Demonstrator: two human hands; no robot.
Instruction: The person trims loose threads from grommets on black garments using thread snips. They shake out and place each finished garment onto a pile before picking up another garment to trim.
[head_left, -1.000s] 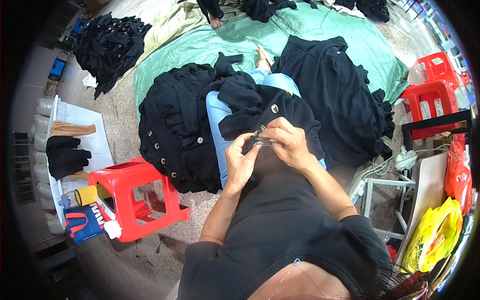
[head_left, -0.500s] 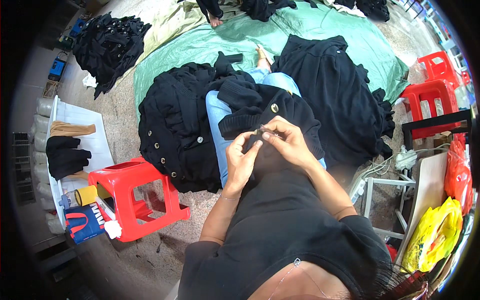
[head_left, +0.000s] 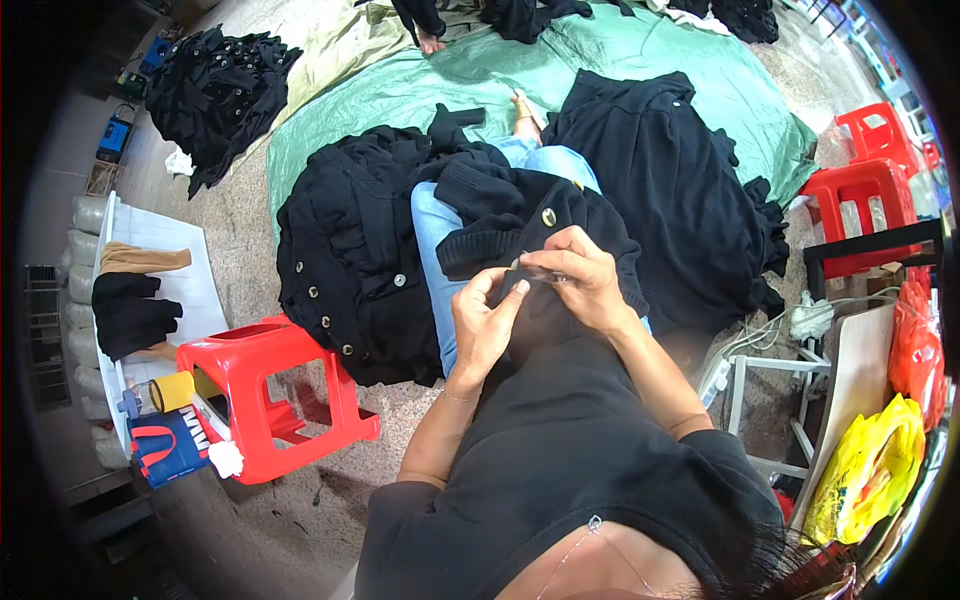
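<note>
A black knit cardigan (head_left: 500,205) lies over my lap, with one pale button (head_left: 549,216) showing beyond my fingers. My left hand (head_left: 484,322) is closed, thumb and fingers pinching a fold of the black fabric. Close to it on the right, my right hand (head_left: 588,278) is closed too, fingertips pressed together at the same fold. A small light spot shows between the hands, perhaps a button; what the right fingertips hold is too small to make out.
Piles of black garments lie left (head_left: 345,210) and right (head_left: 640,150) of my legs on a green sheet (head_left: 740,110). A red stool (head_left: 245,400) stands at my left, a white rack (head_left: 740,385) and yellow bag (head_left: 868,470) at my right. Another person's hand (head_left: 430,44) shows far off.
My right hand has shifted slightly, its fingers now straighter and more to the right of the pinched fold. My left hand stays in nearly the same place.
</note>
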